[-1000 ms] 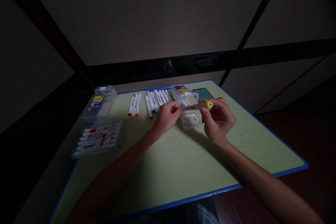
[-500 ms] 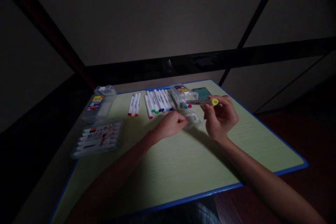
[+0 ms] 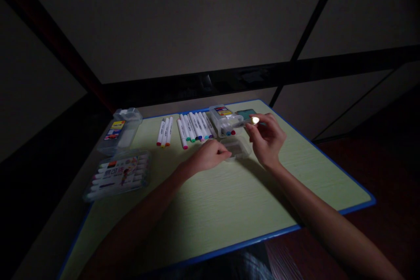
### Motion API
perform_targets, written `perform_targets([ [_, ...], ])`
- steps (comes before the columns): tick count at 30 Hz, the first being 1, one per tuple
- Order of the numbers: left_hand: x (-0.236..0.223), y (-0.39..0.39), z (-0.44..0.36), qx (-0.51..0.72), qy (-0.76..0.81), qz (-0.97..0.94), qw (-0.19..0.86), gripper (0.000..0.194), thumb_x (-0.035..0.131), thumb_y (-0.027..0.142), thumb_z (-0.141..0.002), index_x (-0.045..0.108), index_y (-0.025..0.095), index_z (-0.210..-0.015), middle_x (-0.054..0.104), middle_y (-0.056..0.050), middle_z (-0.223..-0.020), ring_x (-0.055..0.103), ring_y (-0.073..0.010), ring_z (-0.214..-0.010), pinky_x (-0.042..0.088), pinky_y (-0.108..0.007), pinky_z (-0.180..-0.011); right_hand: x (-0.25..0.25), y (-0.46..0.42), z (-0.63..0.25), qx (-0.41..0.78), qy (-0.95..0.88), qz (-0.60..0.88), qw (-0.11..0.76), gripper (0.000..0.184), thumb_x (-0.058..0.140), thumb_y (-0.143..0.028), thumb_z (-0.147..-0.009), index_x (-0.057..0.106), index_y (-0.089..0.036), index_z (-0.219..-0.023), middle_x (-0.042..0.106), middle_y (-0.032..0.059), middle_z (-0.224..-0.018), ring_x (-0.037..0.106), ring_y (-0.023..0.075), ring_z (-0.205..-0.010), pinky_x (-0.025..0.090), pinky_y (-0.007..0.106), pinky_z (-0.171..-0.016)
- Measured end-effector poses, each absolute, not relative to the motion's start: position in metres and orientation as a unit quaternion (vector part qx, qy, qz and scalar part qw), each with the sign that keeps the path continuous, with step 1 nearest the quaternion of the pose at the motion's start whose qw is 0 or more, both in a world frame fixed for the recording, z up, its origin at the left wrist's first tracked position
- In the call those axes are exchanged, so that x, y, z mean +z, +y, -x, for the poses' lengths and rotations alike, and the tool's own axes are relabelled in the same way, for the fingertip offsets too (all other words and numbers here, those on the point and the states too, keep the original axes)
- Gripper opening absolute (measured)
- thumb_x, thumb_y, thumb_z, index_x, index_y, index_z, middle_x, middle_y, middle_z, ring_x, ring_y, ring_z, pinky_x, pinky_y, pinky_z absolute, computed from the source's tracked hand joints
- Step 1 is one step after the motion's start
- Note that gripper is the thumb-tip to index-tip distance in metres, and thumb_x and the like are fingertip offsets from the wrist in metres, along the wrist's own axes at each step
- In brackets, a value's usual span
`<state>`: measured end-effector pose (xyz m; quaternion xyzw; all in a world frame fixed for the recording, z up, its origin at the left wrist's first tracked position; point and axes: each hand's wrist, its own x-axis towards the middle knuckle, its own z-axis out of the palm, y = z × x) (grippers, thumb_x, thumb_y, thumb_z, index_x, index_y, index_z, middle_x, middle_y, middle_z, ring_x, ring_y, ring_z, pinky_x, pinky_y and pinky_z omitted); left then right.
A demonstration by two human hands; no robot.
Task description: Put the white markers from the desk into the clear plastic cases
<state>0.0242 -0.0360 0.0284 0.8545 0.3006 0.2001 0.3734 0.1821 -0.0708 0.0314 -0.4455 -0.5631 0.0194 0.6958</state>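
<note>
Marker (image 3: 253, 120) is held in the right hand (image 3: 268, 140), pinched between thumb and fingers near its bright, pale yellow end. It is held above the table (image 3: 213, 210), roughly level, with its other end pointed leftward to the clear box (image 3: 215, 117), on which a yellow, red and blue label is seen. Whether the box is touched by that end cannot be told. In the mouth of the box a few capped markers (image 3: 232, 132) are seen, red and blue ends turned outward. The box's lid (image 3: 241, 151) is laid open toward the near side. At its left part the left hand (image 3: 208, 155) is placed, its fingers curled and narrowly set; whether the lid is gripped or only touched cannot be made out.

Beyond the right hand a teal-faced phone (image 3: 244, 113) is partly hidden. Just left of the clear box, a row of white markers (image 3: 193, 124) is laid side by side, with pink, green, blue and purple ends turned near. Farther left, three markers (image 3: 165, 130) are grouped, tipped in red, yellow and orange. At the table's left side an open box (image 3: 126, 135) is set, and nearer, a flat printed case (image 3: 114, 177) is filled with pens.
</note>
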Motion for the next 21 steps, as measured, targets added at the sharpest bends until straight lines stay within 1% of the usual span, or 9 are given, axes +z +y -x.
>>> perform_targets([
  [5,0.031,-0.036,-0.023,0.187,0.309,-0.849,0.385,0.024,0.052,0.022,-0.073,0.061,0.015,-0.052,0.055,0.001,-0.049,0.044,-0.0088,-0.048,0.028,-0.022,-0.048,0.028,-0.062,-0.193,0.047,-0.605,0.416,0.677,0.012,0.065,-0.024,-0.074,0.064,-0.021,-0.086,0.051,-0.0023,-0.073,0.047,0.0078,-0.057,0.037,0.022,-0.047],
  [9,0.033,-0.037,-0.023,0.177,0.312,-0.85,0.386,0.024,0.051,0.025,-0.073,0.062,0.014,-0.054,0.057,0.001,-0.052,0.044,-0.0087,-0.049,0.028,-0.021,-0.048,0.027,-0.056,-0.206,0.071,-0.643,0.403,0.647,0.013,0.068,-0.026,-0.071,0.066,-0.021,-0.082,0.053,-0.0024,-0.071,0.046,0.0076,-0.054,0.037,0.021,-0.045],
  [14,0.034,-0.037,-0.023,0.176,0.314,-0.853,0.379,0.025,0.051,0.026,-0.073,0.063,0.014,-0.055,0.058,0.001,-0.052,0.045,-0.0091,-0.051,0.029,-0.02,-0.049,0.029,-0.053,-0.216,0.088,-0.679,0.398,0.611,0.017,0.072,-0.028,-0.067,0.068,-0.021,-0.082,0.055,-0.0019,-0.069,0.047,0.0087,-0.057,0.037,0.021,-0.046],
  [21,0.032,-0.036,-0.023,0.185,0.31,-0.854,0.374,0.023,0.052,0.027,-0.073,0.065,0.015,-0.057,0.057,0.001,-0.05,0.046,-0.0093,-0.051,0.031,-0.02,-0.049,0.03,-0.052,-0.221,0.144,-0.707,0.399,0.566,0.019,0.07,-0.032,-0.068,0.069,-0.02,-0.082,0.056,0.0002,-0.072,0.046,0.0078,-0.054,0.037,0.021,-0.045],
])
